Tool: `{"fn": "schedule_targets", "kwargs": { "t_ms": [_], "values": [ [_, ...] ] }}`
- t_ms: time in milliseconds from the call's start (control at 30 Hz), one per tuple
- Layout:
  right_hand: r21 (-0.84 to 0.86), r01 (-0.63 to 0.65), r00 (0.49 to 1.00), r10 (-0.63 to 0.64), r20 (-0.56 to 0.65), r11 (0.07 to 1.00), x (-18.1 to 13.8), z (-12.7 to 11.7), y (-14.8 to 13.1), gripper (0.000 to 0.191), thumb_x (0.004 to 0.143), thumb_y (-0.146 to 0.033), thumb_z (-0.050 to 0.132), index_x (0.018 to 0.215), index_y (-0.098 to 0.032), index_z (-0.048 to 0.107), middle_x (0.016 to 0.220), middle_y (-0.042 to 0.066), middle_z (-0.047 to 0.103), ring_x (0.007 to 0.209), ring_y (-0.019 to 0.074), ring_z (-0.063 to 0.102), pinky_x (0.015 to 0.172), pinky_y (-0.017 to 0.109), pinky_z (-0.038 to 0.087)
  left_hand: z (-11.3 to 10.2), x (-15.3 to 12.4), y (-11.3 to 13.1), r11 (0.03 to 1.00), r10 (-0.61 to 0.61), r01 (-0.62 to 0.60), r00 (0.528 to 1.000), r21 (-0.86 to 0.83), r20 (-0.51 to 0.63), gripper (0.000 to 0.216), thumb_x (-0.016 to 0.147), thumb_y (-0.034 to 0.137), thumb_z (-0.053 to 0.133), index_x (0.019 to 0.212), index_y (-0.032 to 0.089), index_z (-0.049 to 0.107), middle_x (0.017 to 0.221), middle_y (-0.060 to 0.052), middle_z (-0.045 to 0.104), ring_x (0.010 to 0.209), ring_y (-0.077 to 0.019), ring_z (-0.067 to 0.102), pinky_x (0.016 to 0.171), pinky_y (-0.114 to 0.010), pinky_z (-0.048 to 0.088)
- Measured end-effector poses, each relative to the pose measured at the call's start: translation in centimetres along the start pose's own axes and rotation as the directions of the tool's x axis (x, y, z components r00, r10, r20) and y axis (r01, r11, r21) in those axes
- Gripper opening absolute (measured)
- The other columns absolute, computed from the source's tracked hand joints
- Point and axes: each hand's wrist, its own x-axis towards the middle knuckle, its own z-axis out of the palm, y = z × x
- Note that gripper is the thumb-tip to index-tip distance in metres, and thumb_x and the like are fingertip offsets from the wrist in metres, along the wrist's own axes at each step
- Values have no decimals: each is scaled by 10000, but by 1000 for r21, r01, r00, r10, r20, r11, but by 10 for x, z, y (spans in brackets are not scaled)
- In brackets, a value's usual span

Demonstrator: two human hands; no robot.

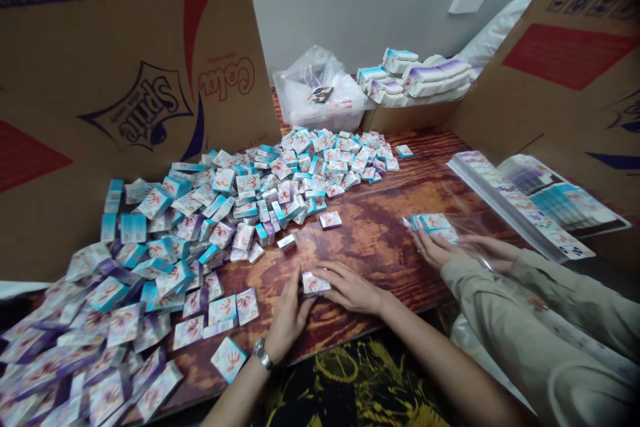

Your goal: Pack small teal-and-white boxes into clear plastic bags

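Pressing in from both sides, the left hand (287, 317) and the right hand (350, 287) hold a small stack of packets (315, 282) between their fingertips, low and just left of centre in the frame. Each hand is narrowed, fingers held together, and the stack rests on the wooden desk (380, 240). A wristwatch (261, 351) sits on the left wrist. The step in hand looks like squaring up a gathered bundle. Lifting it would call for even pressure from the 2 hands, so the thin packets do not fan out or slip. A loose pile of packets (240, 207) spreads from the lower left up to the centre, apart from the stack. At the right, a co-worker's hands (440, 250) hold a bundle in a clear bag (435, 222), with printed zip bags (525, 207) beside them. A cardboard box wall (125, 80) fills the upper left.
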Motion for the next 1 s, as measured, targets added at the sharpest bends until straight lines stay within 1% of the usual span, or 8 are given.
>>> {"fn": "schedule_targets", "kwargs": {
  "t_ms": [167, 267, 367, 533, 667, 800, 900, 1000],
  "values": [
    [55, 34, 999, -35, 23, 998, 1, -6, -1, 443, 919, -278, 438, 1355, -228, 383, 1328, 116, 436, 1249, 203, 391, 1037, 396, 353, -4, 4, 1, 999, 16, -14, 999, -30, 44, 631, 815, 269, 557, 1386, 191, 300, 1371, -134, 435, 1265, -260, 404, 1056, -443, 288],
    [63, 20, 1000, -19, -22, 998, 1, -1, 1, 439, 911, -296, 457, 1342, -228, 404, 1281, 120, 457, 1211, 207, 428, 1005, 378, 391, -5, 5, 2, 999, 26, -24, 998, -42, 48, 666, 790, 273, 592, 1385, 186, 305, 1377, -136, 427, 1273, -263, 391, 1064, -443, 277],
    [55, 3, 998, 0, -56, 998, -2, 3, 1, 436, 907, -303, 469, 1332, -223, 416, 1227, 117, 478, 1166, 205, 462, 982, 363, 413, -4, 6, 0, 998, 55, -55, 998, -2, 39, 680, 788, 259, 588, 1393, 183, 287, 1388, -140, 407, 1280, -266, 376, 1065, -447, 273],
    [-20, 6, 993, -8, -119, 1000, -11, 8, -1, 445, 909, -282, 464, 1346, -230, 399, 1231, 123, 465, 1161, 216, 458, 975, 380, 418, -2, 7, -4, 996, 73, -75, 996, 43, 48, 684, 813, 230, 547, 1416, 177, 230, 1285, -152, 490, 1162, -251, 487, 1004, -435, 354],
    [-77, 36, 991, -45, -123, 996, -17, 14, 3, 448, 901, -282, 476, 1342, -244, 407, 1243, 130, 469, 1149, 233, 467, 950, 411, 435, -4, 8, -4, 996, 79, -81, 996, 34, 50, 676, 792, 217, 561, 1402, 189, 274, 1289, -145, 491, 1167, -256, 484, 1004, -432, 356],
    [-127, 49, 989, -65, -130, 991, -19, 19, 4, 443, 881, -317, 516, 1308, -218, 450, 1223, 147, 490, 1131, 241, 479, 930, 419, 445, -5, 7, -6, 994, 97, -99, 994, 53, 45, 592, 791, 225, 554, 1355, 219, 372, 1342, -118, 463, 1235, -263, 425, 1047, -450, 307],
    [-184, 33, 993, -53, -109, 982, -18, 21, 2, 436, 881, -366, 510, 1287, -211, 476, 1204, 147, 510, 1114, 239, 495, 909, 393, 459, -6, 8, -10, 985, 131, -138, 989, 102, 71, 552, 796, 260, 573, 1325, 255, 415, 1325, -96, 494, 1225, -274, 442, 1034, -463, 329],
    [-216, 7, 992, -34, -121, 976, -17, 22, 1, 395, 909, -364, 456, 1272, -214, 496, 1175, 127, 536, 1087, 211, 516, 904, 341, 459, -6, 12, -14, 970, 179, -194, 977, 146, 114, 521, 804, 287, 581, 1306, 269, 440, 1302, -85, 523, 1189, -274, 487, 1012, -448, 371]
  ]
}}
